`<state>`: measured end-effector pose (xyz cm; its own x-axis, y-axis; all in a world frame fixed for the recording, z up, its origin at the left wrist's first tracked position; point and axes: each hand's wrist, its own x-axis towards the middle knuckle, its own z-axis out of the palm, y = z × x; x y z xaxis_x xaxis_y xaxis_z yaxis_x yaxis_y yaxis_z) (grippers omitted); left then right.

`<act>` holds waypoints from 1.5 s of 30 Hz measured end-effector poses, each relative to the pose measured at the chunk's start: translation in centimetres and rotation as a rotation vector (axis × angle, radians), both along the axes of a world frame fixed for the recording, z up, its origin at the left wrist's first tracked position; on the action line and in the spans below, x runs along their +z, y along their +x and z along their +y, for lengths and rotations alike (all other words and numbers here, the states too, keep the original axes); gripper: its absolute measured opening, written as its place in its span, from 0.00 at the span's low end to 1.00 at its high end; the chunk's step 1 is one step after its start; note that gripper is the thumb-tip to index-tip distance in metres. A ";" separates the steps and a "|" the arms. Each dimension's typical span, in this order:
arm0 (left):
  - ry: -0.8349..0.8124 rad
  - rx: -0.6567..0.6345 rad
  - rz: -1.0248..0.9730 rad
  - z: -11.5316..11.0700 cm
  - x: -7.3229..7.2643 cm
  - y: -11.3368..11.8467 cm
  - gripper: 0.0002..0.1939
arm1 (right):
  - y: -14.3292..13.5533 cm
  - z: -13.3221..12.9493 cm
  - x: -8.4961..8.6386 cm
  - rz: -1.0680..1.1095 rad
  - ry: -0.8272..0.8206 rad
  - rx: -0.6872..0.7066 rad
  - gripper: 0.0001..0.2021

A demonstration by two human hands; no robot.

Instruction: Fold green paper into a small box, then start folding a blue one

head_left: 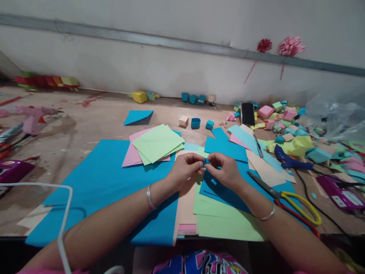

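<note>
- Pale wall (pixel 156 64) rises behind the bench (pixel 94 125), crossed by a grey strip (pixel 114 35).
- Near the middle of the bench's front edge, above the spread paper, is a small blue paper piece (pixel 205 163).
- Left hand (pixel 184 169): fingers pinched closed on the piece's left side.
- Right hand (pixel 225 169): fingers likewise drawn together on its right side; the piece is partly hidden between them.
- Under the left forearm, a large blue sheet (pixel 94 179) reaches the front edge; light green sheets (pixel 159 144) lie behind it.
- Toward the back edge stand a peach box (pixel 183 121), an open blue box (pixel 195 123) and a blue cube (pixel 209 125), well apart from the hands.
- Scissors (pixel 302 207) lie near the front right corner, beside the right forearm.
- By the left edge, a pink glue gun (pixel 32 118).
</note>
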<state>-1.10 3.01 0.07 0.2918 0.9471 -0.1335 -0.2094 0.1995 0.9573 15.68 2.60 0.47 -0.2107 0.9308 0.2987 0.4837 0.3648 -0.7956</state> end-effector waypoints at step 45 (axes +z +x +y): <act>1.155 -0.640 0.918 0.4 0.2 -1.1 0.25 | 20.1 -14.4 -1.1 -1.102 0.100 -0.361 0.17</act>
